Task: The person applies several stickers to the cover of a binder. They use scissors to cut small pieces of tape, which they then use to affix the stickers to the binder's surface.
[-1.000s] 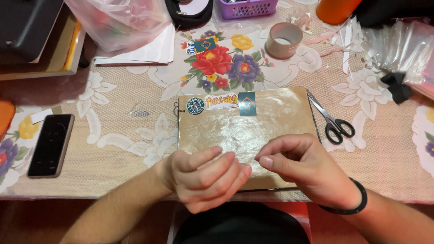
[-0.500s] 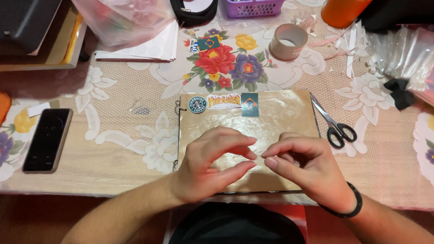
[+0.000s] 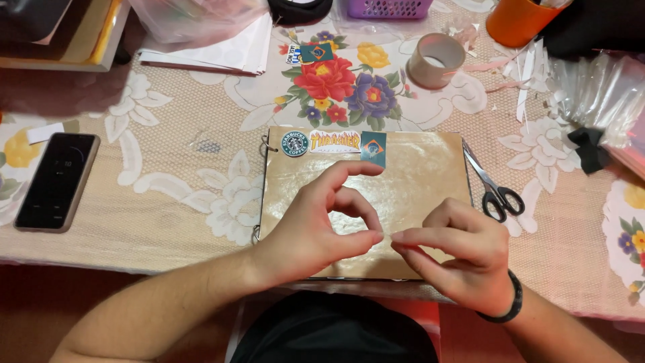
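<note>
A brown ring-bound album (image 3: pixel 423 175) lies flat on the floral tablecloth, with three stickers (image 3: pixel 334 142) in a row along its top edge. Both my hands hover over its lower half. My left hand (image 3: pixel 316 232) has thumb and forefinger pinched together in a ring. My right hand (image 3: pixel 463 259), with a black band on the wrist, pinches the same way, its fingertips almost touching the left ones. Whatever sits between the fingertips is too small or too clear to make out.
Black-handled scissors (image 3: pixel 496 189) lie just right of the album. A tape roll (image 3: pixel 435 62), an orange cup (image 3: pixel 517 20), clear plastic sleeves (image 3: pixel 598 94) and a black bow (image 3: pixel 591 149) are behind and to the right. A dark phone (image 3: pixel 57 180) lies at left, papers (image 3: pixel 222 50) at the back.
Both hands have lifted off the album cover and come together, going from pressing flat to fingertip pinches that meet over its lower middle.
</note>
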